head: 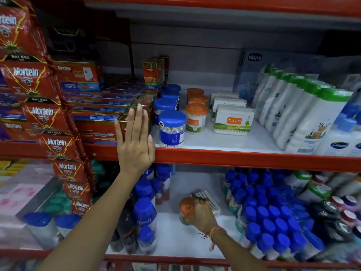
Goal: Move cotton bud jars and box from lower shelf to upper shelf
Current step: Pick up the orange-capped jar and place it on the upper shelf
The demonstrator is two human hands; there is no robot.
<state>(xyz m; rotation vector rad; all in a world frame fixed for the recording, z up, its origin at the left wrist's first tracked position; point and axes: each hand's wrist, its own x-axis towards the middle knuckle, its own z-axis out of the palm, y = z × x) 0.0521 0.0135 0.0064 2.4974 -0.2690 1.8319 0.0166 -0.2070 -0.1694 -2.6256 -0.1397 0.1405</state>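
On the lower shelf [175, 237], my right hand [202, 215] is shut on an orange-lidded cotton bud jar [186, 209]. Just behind that hand lies a white cotton bud box [210, 200], partly hidden. My left hand [134, 139] is flat and open, pressed against the front of a red Mortein box [101, 132] at the edge of the upper shelf [224, 142]. On that upper shelf stand blue-lidded cotton bud jars [172, 129], orange-lidded Tulips jars [196, 118] and Tulips cotton bud boxes [233, 122] in rows.
White bottles with green caps [304, 112] fill the upper shelf's right side. Mortein sachet strips [46, 106] hang down at the left. Many blue-capped bottles [269, 218] crowd the lower shelf on the right, and taller blue-capped bottles [144, 212] stand to its left.
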